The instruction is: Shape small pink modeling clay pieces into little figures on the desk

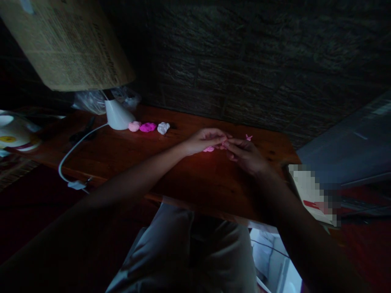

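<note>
Over the wooden table, my left hand (205, 140) and my right hand (246, 154) meet, fingertips pinched together. Between them is a small piece of pink modelling clay (225, 143), mostly hidden by the fingers. A flatter pink clay lump (209, 149) shows on the table just under my left hand. Beyond my right hand lies a little pink clay shape (249, 137) with thin points. Farther left sit a pale pink lump (135, 126), a magenta lump (148, 127) and a white lump (163, 128), side by side in a row.
A lamp with a white base (117, 116) and a brown paper shade (76, 44) stands at the left; its white cord (69, 152) hangs over the table (183, 179) edge. A printed white cup (15, 132) is far left. A book-like object (310, 191) lies right. A dark wall (244, 65) rises behind.
</note>
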{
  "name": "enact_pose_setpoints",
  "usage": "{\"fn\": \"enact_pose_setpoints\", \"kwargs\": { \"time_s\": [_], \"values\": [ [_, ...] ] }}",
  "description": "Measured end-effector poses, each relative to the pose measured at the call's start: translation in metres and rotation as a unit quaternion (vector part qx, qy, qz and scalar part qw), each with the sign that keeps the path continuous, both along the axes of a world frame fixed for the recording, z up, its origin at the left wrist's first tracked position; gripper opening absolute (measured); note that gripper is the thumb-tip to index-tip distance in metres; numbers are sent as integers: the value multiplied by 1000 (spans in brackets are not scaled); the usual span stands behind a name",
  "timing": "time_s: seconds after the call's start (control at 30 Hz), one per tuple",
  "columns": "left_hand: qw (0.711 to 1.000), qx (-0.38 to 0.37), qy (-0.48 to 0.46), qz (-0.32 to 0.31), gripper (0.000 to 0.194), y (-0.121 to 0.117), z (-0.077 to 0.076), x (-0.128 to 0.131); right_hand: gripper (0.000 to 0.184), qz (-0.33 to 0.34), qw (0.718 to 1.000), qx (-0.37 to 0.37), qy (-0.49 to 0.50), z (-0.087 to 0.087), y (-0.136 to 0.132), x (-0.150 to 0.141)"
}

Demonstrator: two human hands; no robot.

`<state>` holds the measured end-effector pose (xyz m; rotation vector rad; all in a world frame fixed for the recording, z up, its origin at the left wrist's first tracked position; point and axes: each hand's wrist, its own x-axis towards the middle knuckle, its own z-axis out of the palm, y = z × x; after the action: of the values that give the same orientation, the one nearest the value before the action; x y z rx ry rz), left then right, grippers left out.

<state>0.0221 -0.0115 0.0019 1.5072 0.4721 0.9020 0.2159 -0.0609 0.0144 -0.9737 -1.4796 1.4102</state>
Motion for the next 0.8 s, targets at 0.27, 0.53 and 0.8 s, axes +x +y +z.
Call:
{"fn": "enact_pose_setpoints", "kwargs": {
  "time_s": [0.27, 0.53, 0.8],
  "values": [
    [1000, -16, -13, -19, 31, 0, 1, 1, 33, 14, 999, -16, 46, -4, 2, -1],
    [998, -43, -42, -7, 32, 0, 0, 1, 28, 35, 992, -66, 104, -4, -1, -7],
    [997, -68, 47, 3, 41, -7, 7, -2, 29, 13, 986, -111, 123, -1, -8, -14]
  ]
}}
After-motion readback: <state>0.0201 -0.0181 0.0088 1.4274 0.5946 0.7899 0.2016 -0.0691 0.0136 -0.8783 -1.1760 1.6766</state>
